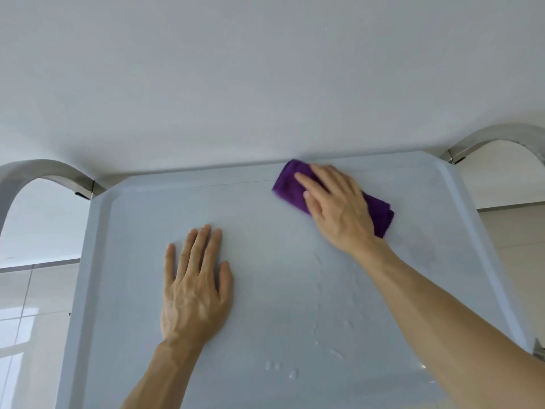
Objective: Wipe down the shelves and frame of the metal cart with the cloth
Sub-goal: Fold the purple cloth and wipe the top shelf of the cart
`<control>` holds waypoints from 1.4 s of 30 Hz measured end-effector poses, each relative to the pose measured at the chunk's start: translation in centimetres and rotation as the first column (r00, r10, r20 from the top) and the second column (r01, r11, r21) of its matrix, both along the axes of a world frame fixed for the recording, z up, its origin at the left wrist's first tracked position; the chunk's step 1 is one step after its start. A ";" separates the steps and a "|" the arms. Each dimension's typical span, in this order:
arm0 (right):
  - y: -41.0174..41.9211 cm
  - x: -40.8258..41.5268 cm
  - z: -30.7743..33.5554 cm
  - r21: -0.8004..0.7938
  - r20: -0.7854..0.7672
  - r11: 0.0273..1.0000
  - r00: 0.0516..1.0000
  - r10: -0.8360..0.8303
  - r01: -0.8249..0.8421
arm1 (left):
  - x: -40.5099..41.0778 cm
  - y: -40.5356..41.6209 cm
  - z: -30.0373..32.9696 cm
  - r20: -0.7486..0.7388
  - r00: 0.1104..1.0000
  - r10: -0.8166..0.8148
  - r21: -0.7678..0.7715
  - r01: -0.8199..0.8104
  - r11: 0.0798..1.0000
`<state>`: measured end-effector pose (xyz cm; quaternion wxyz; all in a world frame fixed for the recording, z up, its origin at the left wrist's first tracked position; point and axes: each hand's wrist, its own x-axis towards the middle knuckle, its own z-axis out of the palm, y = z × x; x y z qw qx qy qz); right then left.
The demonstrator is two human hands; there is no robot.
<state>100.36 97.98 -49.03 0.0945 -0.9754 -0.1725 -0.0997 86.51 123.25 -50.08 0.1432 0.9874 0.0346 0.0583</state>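
The cart's pale grey top shelf fills the lower view, with a raised rim around it. A folded purple cloth lies near the shelf's far edge, right of centre. My right hand presses flat on the cloth with straight fingers. My left hand rests flat on the shelf at centre left, palm down, holding nothing. Water droplets and wet streaks sit on the shelf near the front. Curved metal frame handles rise at the far left and far right corners.
A plain white wall stands directly behind the cart. Glossy light floor tiles show to the left and right of the shelf.
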 end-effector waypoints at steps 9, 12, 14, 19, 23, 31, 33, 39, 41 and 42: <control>7.2 0.5 0.6 0.114 -0.038 0.966 0.973 -0.229 0.232 | 0.1 0.0 -0.4 0.022 1.000 -0.008 0.044 0.007 0.999; 10.5 -2.2 0.5 0.113 -0.059 0.993 0.998 0.035 -0.028 | 0.0 0.1 -0.2 -0.005 1.000 -0.011 0.050 0.011 0.999; 10.2 -4.2 0.2 0.104 -0.075 0.989 0.991 0.114 -0.106 | 0.1 0.1 -0.2 -0.021 1.000 -0.008 0.050 0.009 0.999; 1.4 -6.4 -0.3 0.081 -0.033 0.993 0.995 0.092 -0.089 | 0.1 -0.1 -0.3 0.012 1.000 -0.004 0.044 0.003 0.999; -2.8 -3.4 0.5 0.039 -0.090 0.970 0.968 -0.234 0.239 | 0.1 -0.1 -0.2 0.021 1.000 -0.007 0.060 0.006 0.998; 6.0 -11.3 -0.1 0.003 -0.156 0.969 0.957 -0.244 0.247 | 0.1 0.0 -0.2 0.033 0.999 -0.009 0.067 0.007 0.998; 5.9 -15.9 -0.3 0.015 -0.193 0.999 0.980 -0.044 0.048 | 0.0 0.0 -0.2 0.029 1.000 -0.009 0.067 0.007 0.998; -0.9 -16.4 0.1 -0.030 -0.209 0.996 0.975 0.081 -0.090 | 0.0 -0.1 0.0 0.011 1.000 -0.011 0.060 0.010 0.998; -1.6 -13.9 0.4 -0.030 -0.203 0.995 0.975 -0.094 0.090 | 0.0 -0.1 0.0 0.007 1.000 -0.005 0.055 0.005 0.998; -1.1 -13.0 0.4 -0.023 -0.195 0.980 0.960 -0.200 0.200 | -0.1 -0.1 -0.1 0.005 1.000 -0.006 0.055 0.005 0.998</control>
